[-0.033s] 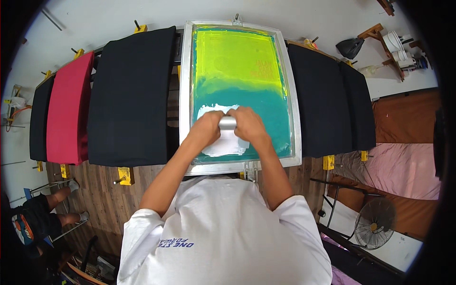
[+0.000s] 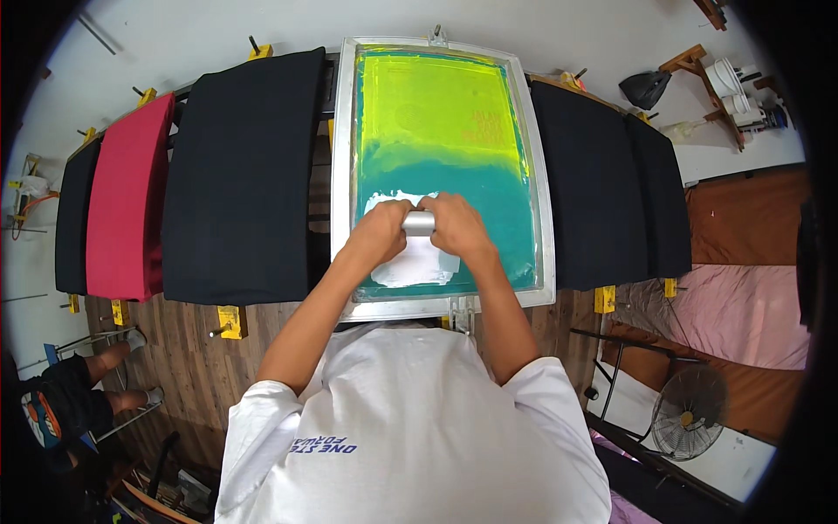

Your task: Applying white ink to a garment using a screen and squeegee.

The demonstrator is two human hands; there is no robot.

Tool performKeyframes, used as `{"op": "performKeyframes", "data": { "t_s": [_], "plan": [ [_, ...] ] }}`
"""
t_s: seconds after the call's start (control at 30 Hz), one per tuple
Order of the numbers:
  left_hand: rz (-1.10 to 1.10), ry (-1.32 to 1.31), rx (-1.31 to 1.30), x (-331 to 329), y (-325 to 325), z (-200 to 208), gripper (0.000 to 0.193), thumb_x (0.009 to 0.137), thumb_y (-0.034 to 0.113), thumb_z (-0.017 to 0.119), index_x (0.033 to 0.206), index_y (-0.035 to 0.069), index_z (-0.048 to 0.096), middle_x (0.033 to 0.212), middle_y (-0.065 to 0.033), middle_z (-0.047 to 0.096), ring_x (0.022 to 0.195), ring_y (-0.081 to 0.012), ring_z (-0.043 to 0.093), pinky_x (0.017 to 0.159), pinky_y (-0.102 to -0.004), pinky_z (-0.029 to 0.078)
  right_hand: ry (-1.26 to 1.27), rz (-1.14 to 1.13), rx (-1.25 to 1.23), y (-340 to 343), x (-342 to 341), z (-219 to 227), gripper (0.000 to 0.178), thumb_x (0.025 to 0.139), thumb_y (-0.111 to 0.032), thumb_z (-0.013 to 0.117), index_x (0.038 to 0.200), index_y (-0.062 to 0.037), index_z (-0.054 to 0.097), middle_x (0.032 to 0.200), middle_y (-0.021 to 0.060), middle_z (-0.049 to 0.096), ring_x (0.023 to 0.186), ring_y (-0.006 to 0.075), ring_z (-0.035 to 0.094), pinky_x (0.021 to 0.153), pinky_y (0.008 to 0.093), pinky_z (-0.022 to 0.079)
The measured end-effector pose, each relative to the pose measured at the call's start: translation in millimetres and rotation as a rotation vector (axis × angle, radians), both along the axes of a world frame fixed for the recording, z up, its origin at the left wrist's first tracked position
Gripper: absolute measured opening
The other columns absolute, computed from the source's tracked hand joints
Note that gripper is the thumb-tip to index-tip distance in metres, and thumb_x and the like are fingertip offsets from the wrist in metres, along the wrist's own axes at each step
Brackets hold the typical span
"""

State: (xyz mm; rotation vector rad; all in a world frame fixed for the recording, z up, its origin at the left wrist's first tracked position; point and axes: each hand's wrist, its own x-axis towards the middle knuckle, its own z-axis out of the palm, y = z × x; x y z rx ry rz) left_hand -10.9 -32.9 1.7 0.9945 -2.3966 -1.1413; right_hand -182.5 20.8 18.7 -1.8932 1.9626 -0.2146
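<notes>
Left hand [image 2: 377,232] and right hand [image 2: 456,225] both clenched on metal squeegee handle [image 2: 418,224], centre frame, over white ink [image 2: 417,262], probably, on aluminium-framed printing screen [image 2: 342,175]. Black shirts [image 2: 240,166] either side.

A pale, evenly lit floor [image 2: 201,35] runs along the top of the view, and dark wood planking [image 2: 188,367] covers the ground nearer the wearer. At the right a pink sheet [image 2: 751,314] lies over a brown mattress [image 2: 742,214], with a standing fan [image 2: 690,412] near its lower edge and a small wooden rack [image 2: 698,74] carrying white tubs at the upper right. At the lower left another person's legs [image 2: 105,384] rest by a metal-framed chair [image 2: 83,349].
</notes>
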Motion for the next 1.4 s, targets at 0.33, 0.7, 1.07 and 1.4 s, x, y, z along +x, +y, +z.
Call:
{"op": "performKeyframes", "data": {
  "t_s": [0.33,0.7,1.07,1.4],
  "plan": [
    [-0.004,-0.008,-0.079,29.9,79.8,2.5,0.059,0.068,-0.015,0.058,0.126,-0.002,0.054,0.133,-0.0262,0.054,0.117,-0.0437,0.056,0.094,-0.046,0.052,-0.132,-0.058,-0.111,84.6,29.2,-9.2,0.058,0.059,0.011,0.068,0.115,-0.0055,0.064,0.115,0.015,0.059,0.106,0.0369,0.053,0.09,0.044,0.049],
    [-0.046,-0.157,0.022,24.6,55.2,25.6,0.04,0.072,-0.007,0.057,0.111,0.001,0.066,0.092,-0.0236,0.07,0.087,-0.0413,0.068,0.079,-0.0475,0.055,-0.094,0.044,-0.005,62.0,19.8,15.9,0.046,0.067,0.008,0.063,0.109,-0.0076,0.069,0.101,0.0173,0.065,0.096,0.0399,0.06,0.083,0.0472,0.05],
    [0.026,-0.074,-0.094,9.1,19.2,-7.0,0.048,0.066,-0.01,0.063,0.113,0.002,0.069,0.107,-0.0215,0.068,0.092,-0.0396,0.068,0.084,-0.0436,0.056,-0.09,-0.031,-0.178,26.3,6.9,-18.2,0.043,0.066,0.007,0.066,0.106,-0.0087,0.069,0.102,0.0142,0.065,0.1,0.0367,0.059,0.085,0.0456,0.051],
    [-0.036,-0.146,-0.04,42.2,99.4,13.5,0.067,0.063,-0.011,0.063,0.128,0.002,0.062,0.134,-0.0209,0.059,0.107,-0.0392,0.065,0.091,-0.0414,0.056,-0.124,-0.034,-0.116,115.1,44.1,-3.3,0.038,0.074,0.007,0.061,0.11,-0.0068,0.067,0.112,0.0147,0.058,0.108,0.0339,0.055,0.081,0.0462,0.048]
  ]
}}
